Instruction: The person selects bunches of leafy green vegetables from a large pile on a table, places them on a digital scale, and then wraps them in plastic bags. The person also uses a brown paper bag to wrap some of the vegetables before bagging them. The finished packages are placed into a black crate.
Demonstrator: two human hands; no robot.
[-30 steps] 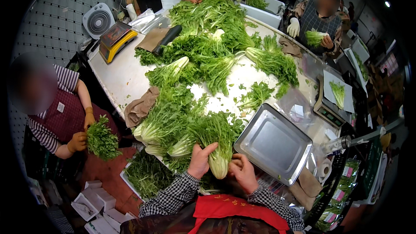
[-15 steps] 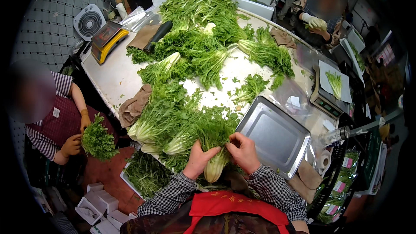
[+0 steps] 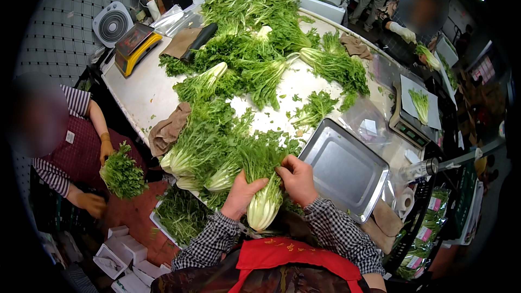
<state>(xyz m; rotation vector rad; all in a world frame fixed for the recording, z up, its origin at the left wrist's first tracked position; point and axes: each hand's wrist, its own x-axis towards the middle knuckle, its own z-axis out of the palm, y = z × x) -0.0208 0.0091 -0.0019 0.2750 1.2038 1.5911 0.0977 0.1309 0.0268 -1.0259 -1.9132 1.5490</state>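
My left hand [image 3: 242, 194] is wrapped round a head of frilly leafy greens [image 3: 264, 206], its pale stalk base pointing down toward me and its leaves spread over the table's near edge. On the right side of the same head, my right hand [image 3: 296, 179] pinches a leaf stalk with thumb and finger; the stalk itself is mostly hidden. Several more heads of greens [image 3: 187, 157] lie just left of my left hand. Beside my right hand sits a metal tray [image 3: 344, 168] with nothing in it.
A white table [image 3: 127, 97] carries a heap of greens [image 3: 249, 8], a brown cloth [image 3: 169, 129], a yellow scale [image 3: 135, 49] and another scale [image 3: 418, 111] bearing one head. A co-worker's gloved hand [image 3: 106, 149] holds greens at left. A bin of loose leaves [image 3: 184, 214] stands below.
The head in my left hand has turned, showing more white stalks, and my right hand has moved up and slightly left. The left co-worker's one hand has dropped away from their greens.
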